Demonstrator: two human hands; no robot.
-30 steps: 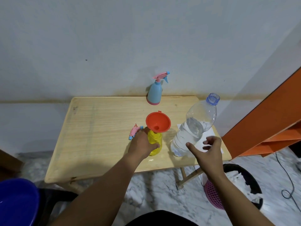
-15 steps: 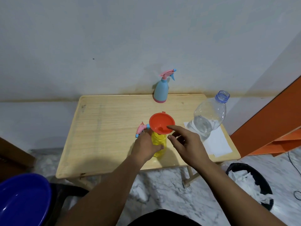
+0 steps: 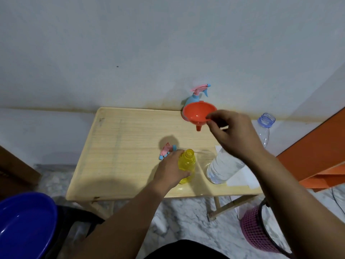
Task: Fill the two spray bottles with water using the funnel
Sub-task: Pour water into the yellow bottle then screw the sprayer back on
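My left hand [image 3: 170, 170] grips the yellow spray bottle [image 3: 187, 165], which stands upright with its neck uncovered near the front of the wooden table [image 3: 130, 139]. Its pink and blue spray head [image 3: 167, 151] lies on the table just behind my fingers. My right hand [image 3: 230, 134] pinches the rim of the orange funnel [image 3: 197, 114] and holds it in the air, well above and behind the yellow bottle. The blue spray bottle [image 3: 196, 94] with its head on stands at the back edge, partly hidden by the funnel. A clear, uncapped water bottle [image 3: 224, 167] stands at the right, partly behind my right forearm.
A white sheet of paper [image 3: 242, 178] lies under the water bottle at the table's right front corner. A dark blue basin [image 3: 24, 223] sits at the lower left. A pink waste basket [image 3: 261, 230] stands on the floor at the right, beside an orange shelf [image 3: 317, 152].
My right hand left the water bottle, took the funnel by its rim and lifted it off the yellow bottle, up and back. My left hand has stayed on the yellow bottle.
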